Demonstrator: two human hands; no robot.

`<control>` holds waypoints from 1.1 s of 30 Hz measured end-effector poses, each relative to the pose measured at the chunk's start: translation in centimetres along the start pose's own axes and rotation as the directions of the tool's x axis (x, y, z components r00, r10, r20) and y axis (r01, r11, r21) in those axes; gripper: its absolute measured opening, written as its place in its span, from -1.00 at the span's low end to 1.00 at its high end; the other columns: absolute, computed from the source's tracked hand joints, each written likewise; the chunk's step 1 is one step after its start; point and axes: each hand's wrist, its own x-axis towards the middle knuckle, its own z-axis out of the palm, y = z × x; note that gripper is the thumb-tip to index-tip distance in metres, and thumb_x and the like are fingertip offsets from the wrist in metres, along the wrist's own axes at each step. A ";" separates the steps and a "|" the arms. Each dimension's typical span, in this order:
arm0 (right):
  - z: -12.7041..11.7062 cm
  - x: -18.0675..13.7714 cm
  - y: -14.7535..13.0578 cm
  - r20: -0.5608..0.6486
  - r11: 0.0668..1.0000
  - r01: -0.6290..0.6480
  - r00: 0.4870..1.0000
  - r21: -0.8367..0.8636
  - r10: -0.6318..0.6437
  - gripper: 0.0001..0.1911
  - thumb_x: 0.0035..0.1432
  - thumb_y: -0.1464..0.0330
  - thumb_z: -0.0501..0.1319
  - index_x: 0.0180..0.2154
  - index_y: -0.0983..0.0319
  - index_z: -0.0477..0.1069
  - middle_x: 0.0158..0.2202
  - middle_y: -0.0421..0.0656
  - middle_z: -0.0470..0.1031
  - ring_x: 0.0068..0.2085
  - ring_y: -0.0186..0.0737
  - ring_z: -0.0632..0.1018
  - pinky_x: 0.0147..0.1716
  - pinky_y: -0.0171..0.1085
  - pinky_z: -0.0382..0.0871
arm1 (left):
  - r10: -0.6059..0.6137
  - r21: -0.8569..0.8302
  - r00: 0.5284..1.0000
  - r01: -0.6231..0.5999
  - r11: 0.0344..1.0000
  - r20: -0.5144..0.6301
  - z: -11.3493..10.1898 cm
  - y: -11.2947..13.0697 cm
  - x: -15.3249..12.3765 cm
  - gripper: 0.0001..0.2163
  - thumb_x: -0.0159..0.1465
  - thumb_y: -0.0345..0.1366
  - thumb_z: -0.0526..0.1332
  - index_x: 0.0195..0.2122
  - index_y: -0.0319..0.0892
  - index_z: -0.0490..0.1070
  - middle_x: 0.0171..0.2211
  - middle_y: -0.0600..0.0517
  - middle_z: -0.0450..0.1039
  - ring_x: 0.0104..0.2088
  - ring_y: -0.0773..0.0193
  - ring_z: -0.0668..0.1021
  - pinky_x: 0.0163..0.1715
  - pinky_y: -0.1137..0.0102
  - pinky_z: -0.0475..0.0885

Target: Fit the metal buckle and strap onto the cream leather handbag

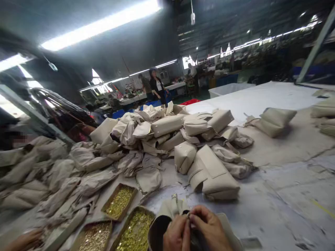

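At the bottom of the head view, a beige bag (167,208) lies in front of me with its dark opening turned up. My left hand (176,233) and my right hand (208,226) meet over it. The fingers of both hands are pinched together around a small dark piece at the bag's edge, too small to name. A gold-coloured metal fitting (174,197) shows on the bag just beyond my hands. Just left of the bag stands a tray of gold metal parts (136,230).
A second tray of gold parts (119,201) and a tray of copper-toned parts (95,237) sit further left. Beige bags (167,125) are heaped across the table (282,195). Another person's hand (28,240) is at lower left. People (157,85) stand in the background.
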 end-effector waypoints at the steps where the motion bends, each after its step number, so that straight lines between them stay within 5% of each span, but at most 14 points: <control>1: -0.1 0.0 -0.3 0.001 1.000 -0.005 1.000 0.007 0.005 -0.48 -0.18 -0.05 0.61 -0.42 0.22 0.58 -0.43 -0.19 0.51 -0.30 -0.13 0.46 -0.25 -0.29 0.38 | 0.022 0.024 1.000 -0.022 0.999 -0.009 0.2 -0.1 0.1 -0.69 0.55 -0.10 0.01 -0.14 0.00 0.55 -0.33 0.09 0.56 -0.34 0.28 0.59 -0.27 0.48 0.48; 17: -1.7 0.4 0.1 0.013 0.982 0.154 0.988 -0.112 -0.153 -0.59 0.01 0.02 0.50 -0.43 0.21 0.52 -0.44 -0.19 0.45 -0.31 -0.10 0.45 -0.24 -0.25 0.37 | 0.302 0.267 0.953 -0.301 0.916 0.036 0.4 -0.4 1.2 -0.70 0.54 -0.28 -0.02 -0.14 -0.08 0.52 -0.40 0.01 0.52 -0.44 0.21 0.51 -0.42 0.39 0.37; 24: -2.0 0.3 0.0 0.061 0.956 0.233 0.972 -0.179 -0.226 -0.67 0.07 0.08 0.48 -0.32 0.17 0.53 -0.33 -0.18 0.49 -0.25 -0.08 0.49 -0.20 -0.25 0.39 | 0.262 0.040 0.960 -0.267 0.963 0.094 0.3 -0.7 1.2 -0.71 0.54 -0.24 -0.03 -0.13 -0.08 0.50 -0.31 -0.01 0.58 -0.33 0.22 0.62 -0.32 0.44 0.50; 28: -2.0 -0.1 -0.2 0.120 0.897 0.307 0.951 -0.318 -0.284 -0.61 0.28 -0.01 0.33 -0.34 0.17 0.48 -0.33 -0.16 0.47 -0.24 -0.06 0.51 -0.18 -0.24 0.41 | 0.273 -0.070 0.948 -0.265 0.962 0.164 -1.8 -0.2 1.6 -0.80 0.47 -0.38 0.11 -0.02 -0.09 0.52 -0.21 0.01 0.63 -0.24 0.28 0.67 -0.21 0.53 0.55; 33: -2.3 -0.8 1.3 0.343 0.779 0.402 0.904 -0.480 -0.255 -0.63 0.49 0.02 0.07 -0.20 0.15 0.40 -0.25 -0.13 0.54 -0.25 -0.12 0.55 -0.23 -0.29 0.40 | 0.124 0.129 0.985 -0.108 0.986 -0.123 -5.9 -1.5 1.5 -0.76 0.39 -0.46 0.14 0.00 -0.12 0.52 -0.09 -0.04 0.61 -0.07 0.20 0.66 -0.01 0.42 0.57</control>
